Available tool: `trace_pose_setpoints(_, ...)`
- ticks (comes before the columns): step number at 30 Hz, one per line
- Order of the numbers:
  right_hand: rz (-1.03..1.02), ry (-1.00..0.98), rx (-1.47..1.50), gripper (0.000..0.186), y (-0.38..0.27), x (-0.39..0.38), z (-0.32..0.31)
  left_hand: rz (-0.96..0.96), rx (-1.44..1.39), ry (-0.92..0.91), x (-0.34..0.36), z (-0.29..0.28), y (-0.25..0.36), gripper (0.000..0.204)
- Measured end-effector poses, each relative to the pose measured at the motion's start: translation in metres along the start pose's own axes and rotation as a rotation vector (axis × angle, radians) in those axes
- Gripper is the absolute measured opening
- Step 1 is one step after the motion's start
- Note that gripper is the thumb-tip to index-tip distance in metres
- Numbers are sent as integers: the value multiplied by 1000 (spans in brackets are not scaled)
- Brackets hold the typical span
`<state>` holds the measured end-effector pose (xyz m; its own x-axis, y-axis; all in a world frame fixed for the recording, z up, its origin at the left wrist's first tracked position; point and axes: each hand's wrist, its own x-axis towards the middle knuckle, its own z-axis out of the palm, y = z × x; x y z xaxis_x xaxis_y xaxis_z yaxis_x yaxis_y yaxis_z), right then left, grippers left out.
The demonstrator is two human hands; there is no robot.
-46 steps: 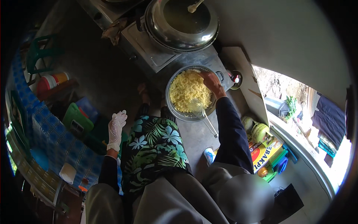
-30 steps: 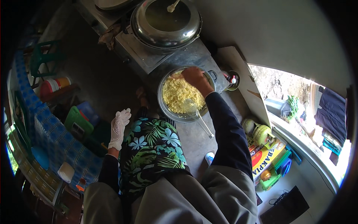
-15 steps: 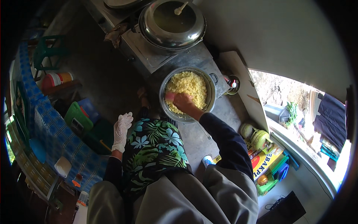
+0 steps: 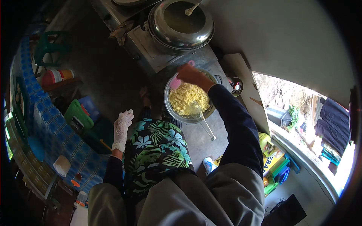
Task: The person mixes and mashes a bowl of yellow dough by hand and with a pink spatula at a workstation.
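Pink plastic scoop (image 4: pixel 175 83): through the head camera I see it at the far-left rim of the round grey metal pot (image 4: pixel 174 114), gripped in the bare right hand (image 4: pixel 194 76). Crumbly yellow food (image 4: pixel 188 98) and a translucent ladle (image 4: pixel 205 125) occupy the pot. The white-gloved left hand (image 4: pixel 123 130) hangs ungripping, fingers extended, beside dark floral cloth (image 4: pixel 156 150).

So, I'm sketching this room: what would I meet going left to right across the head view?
Green stool → gloved left hand → pot of yellow food → yellow-green cylinder → green leaves → dark hanging cloth.
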<state>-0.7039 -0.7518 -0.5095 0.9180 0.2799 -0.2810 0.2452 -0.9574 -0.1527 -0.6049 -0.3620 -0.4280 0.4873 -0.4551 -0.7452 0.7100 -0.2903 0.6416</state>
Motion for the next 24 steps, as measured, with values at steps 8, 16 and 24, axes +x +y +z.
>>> trace_pose_setpoints(8,117,78,112,8,14,-48,-2,-64,-67,73,-2,-18,-17,68)
trace_pose_setpoints(16,585,0,77,13,20,-105,57,-23,6,-3,5,-10,-1,71)
trace_pose_setpoints(24,910,257,-270,16,-127,-189,118,-78,-39,25,6,-11,-5,81)
